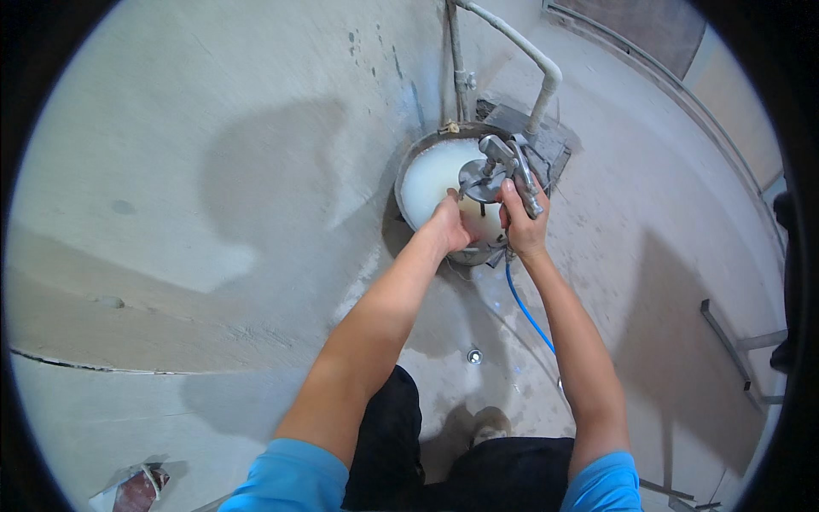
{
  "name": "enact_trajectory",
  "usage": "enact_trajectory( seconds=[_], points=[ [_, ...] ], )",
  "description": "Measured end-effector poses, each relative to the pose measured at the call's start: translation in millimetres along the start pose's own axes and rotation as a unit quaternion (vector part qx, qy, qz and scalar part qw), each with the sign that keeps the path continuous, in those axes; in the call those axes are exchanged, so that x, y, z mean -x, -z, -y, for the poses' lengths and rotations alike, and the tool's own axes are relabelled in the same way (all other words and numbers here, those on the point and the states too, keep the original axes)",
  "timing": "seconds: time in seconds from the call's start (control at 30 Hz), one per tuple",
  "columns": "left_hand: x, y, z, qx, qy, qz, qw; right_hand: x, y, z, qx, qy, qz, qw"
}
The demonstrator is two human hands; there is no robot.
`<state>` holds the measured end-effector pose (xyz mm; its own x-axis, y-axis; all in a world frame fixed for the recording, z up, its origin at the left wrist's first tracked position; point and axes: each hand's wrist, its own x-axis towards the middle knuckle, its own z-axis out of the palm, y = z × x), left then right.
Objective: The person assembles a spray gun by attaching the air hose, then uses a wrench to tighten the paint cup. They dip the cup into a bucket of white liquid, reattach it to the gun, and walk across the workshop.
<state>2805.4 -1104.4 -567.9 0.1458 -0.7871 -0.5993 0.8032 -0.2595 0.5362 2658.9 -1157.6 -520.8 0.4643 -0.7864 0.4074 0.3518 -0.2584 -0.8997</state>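
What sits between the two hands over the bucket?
In the head view, the spray gun's metal cup sits between left hand and right hand, above the bucket of white liquid.

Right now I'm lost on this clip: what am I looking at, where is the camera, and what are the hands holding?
The one picture comes from a fisheye camera on the person's head, looking down, so straight edges bend. Both bare forearms come up from the lower edge. The right hand grips a metal spray gun, with a blue hose running down from it. The left hand holds the gun's cup. Under them stands a bucket of white liquid on a dusty concrete floor, next to a white pipe.
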Motion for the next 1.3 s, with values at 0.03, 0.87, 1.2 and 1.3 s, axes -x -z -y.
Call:
enact_trajectory(
  seconds=[0.03,0.87,1.2,1.3],
  points=[
    [1,0,0,0.010,-0.003,-0.015,1.000,-1,0,1,0.002,-0.005,0.002,1.000],
    [90,2,-106,0.118,-0.411,0.128,0.895,-15,10,48,0.130,-0.054,0.250,0.958],
    [91,15,-101,0.203,-0.337,0.217,0.893,-11,-2,67,0.123,-0.066,0.263,0.955],
    [91,13,-100,0.192,-0.332,0.239,0.892,-13,0,72,0.128,-0.055,0.285,0.948]
  ],
)
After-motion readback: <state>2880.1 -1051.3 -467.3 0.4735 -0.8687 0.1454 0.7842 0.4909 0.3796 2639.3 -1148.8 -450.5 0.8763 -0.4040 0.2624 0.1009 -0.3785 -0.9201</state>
